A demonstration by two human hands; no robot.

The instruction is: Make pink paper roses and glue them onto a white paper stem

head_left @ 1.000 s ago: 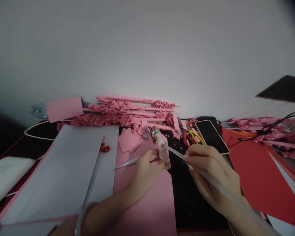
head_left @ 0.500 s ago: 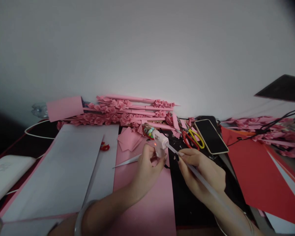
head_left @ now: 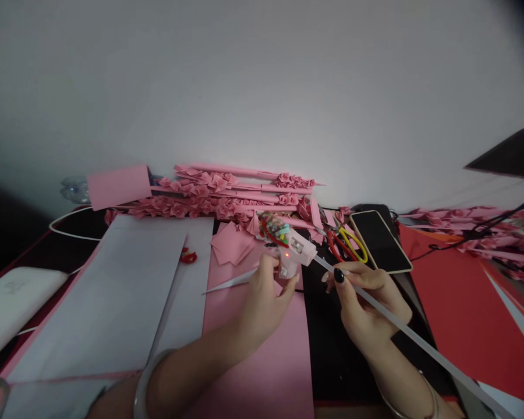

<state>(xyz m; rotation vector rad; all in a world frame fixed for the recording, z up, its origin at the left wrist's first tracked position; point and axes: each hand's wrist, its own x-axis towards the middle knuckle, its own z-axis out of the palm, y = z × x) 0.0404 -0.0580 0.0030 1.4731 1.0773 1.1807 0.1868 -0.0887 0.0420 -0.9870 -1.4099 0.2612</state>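
Observation:
My left hand (head_left: 266, 297) is closed round the handle of a small pink glue gun (head_left: 300, 247), which has a lit red light and colourful decorations on its front part. A long, whitish translucent glue stick (head_left: 402, 326) runs from the back of the gun down to the lower right. My right hand (head_left: 371, 297) pinches this stick a short way behind the gun, thumb and fingers pressed on it. Under the left hand lie a pink sheet (head_left: 279, 372) and a thin white pointed paper piece (head_left: 231, 283). Several pink paper pieces (head_left: 231, 244) lie just beyond.
Pink paper flower stems (head_left: 209, 189) lie along the wall. Red-and-yellow scissors (head_left: 349, 244) and a phone (head_left: 382, 241) are beyond my right hand. White sheets (head_left: 100, 297) and a white box-like device (head_left: 21, 305) occupy the left, red sheets (head_left: 467, 302) the right.
The glue gun has turned so more of its side shows. My right hand has shifted right and rolled over on the glue stick, which now slants lower to the right.

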